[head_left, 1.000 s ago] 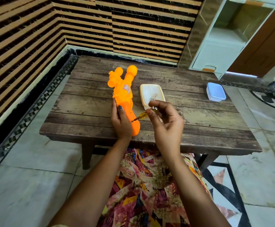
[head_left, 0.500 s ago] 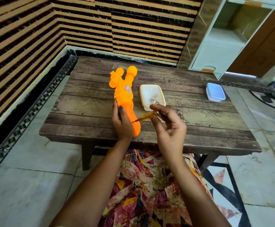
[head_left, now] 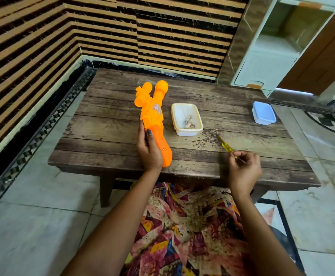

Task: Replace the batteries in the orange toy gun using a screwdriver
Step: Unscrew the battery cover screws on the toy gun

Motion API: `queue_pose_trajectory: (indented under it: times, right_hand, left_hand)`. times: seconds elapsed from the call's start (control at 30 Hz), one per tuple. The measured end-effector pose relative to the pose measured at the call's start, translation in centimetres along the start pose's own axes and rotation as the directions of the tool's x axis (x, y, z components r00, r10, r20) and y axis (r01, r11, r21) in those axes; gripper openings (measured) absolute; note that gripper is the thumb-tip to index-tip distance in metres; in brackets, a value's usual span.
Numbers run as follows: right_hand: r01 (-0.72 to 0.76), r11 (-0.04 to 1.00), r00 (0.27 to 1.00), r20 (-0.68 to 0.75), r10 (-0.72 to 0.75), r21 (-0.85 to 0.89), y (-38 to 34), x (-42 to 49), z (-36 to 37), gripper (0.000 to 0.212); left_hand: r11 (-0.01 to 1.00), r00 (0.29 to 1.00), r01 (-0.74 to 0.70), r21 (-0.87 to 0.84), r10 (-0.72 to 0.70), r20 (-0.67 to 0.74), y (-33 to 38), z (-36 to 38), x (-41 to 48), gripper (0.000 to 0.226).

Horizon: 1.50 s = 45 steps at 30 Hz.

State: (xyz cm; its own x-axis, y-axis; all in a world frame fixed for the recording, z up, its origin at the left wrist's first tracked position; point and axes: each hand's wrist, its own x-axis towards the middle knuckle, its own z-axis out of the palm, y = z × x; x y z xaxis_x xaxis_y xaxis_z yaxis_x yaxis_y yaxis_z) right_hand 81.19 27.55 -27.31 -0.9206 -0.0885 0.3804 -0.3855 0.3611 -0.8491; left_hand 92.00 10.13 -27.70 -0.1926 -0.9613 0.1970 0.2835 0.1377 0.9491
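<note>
The orange toy gun (head_left: 153, 114) lies lengthwise on the wooden table (head_left: 106, 128), barrel pointing away from me. My left hand (head_left: 148, 151) grips its near end, thumb laid along the top. A small screw head shows on the grip beside that hand. My right hand (head_left: 244, 169) is off to the right near the table's front edge. It pinches the near end of a yellow screwdriver (head_left: 227, 146), whose tip points away toward the tub and lies low over the tabletop.
An open white plastic tub (head_left: 196, 130) holding small metal bits stands just right of the gun. A closed blue-lidded box (head_left: 264, 115) sits at the far right. The table backs onto a slatted wall; a white cabinet (head_left: 266, 62) stands behind right. My patterned lap (head_left: 190, 226) is below.
My right hand has pulled the screwdriver away from the gun's grip and carried it right and down toward the tabletop. The left hand keeps its hold on the gun.
</note>
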Motion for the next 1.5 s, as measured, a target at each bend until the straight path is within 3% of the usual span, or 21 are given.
queue_pose_trajectory:
  times: [0.17, 0.33, 0.4, 0.47, 0.57, 0.63, 0.7, 0.93, 1.07, 1.5]
  right_hand:
    - [0.034, 0.973, 0.986, 0.166, 0.005, -0.229, 0.7, -0.3, 0.4, 0.011]
    - [0.091, 0.923, 0.983, 0.183, -0.023, -0.375, -0.4, -0.6, 1.0, 0.024]
    - [0.161, 0.940, 0.977, 0.187, -0.107, -0.300, -1.2, -1.1, 1.2, 0.022]
    - [0.164, 0.981, 0.960, 0.246, -0.135, -0.099, -2.4, -1.9, 1.6, 0.022]
    - [-0.105, 0.978, 0.879, 0.476, 0.007, 0.179, -4.9, -3.5, 3.1, 0.026]
    - [-0.260, 0.930, 0.801, 0.596, 0.058, 0.260, -6.1, -4.7, 4.4, 0.026]
    - [-0.340, 0.885, 0.771, 0.634, 0.068, 0.318, -6.7, -5.5, 5.4, 0.025]
    - [-0.401, 0.814, 0.808, 0.581, 0.098, 0.420, -6.4, -6.2, 6.2, 0.022]
    - [-0.392, 0.814, 0.816, 0.570, 0.093, 0.428, -6.2, -6.0, 6.5, 0.017]
    - [-0.486, 0.731, 0.766, 0.636, 0.093, 0.479, -4.8, -5.2, 6.7, 0.019]
  left_hand:
    - [1.000, 1.000, -0.014, -0.002, 0.014, 0.024, -0.2, 0.1, 0.0, 0.053]
    - [0.999, 0.999, 0.017, -0.035, -0.015, 0.052, 0.1, 0.2, -0.1, 0.065]
    - [0.999, 0.996, -0.017, -0.036, 0.021, 0.090, 0.0, 0.1, -0.2, 0.086]
    - [1.000, 0.992, -0.030, -0.002, 0.030, 0.123, 0.0, 0.1, -0.4, 0.092]
    - [0.997, 0.986, -0.043, 0.064, 0.032, 0.161, -0.2, 0.1, -0.3, 0.080]
    - [0.996, 0.977, -0.052, 0.078, 0.035, 0.208, -0.3, 0.0, -0.4, 0.083]
    - [0.996, 0.973, -0.032, 0.087, 0.011, 0.231, -0.2, 0.0, -0.4, 0.080]
    - [0.995, 0.950, -0.080, 0.062, 0.058, 0.306, -0.5, 0.0, -0.3, 0.084]
    - [0.992, 0.938, -0.097, 0.078, 0.065, 0.340, -0.6, 0.0, -0.1, 0.069]
    - [0.986, 0.921, -0.106, 0.129, 0.048, 0.387, -0.4, 0.3, 0.0, 0.068]
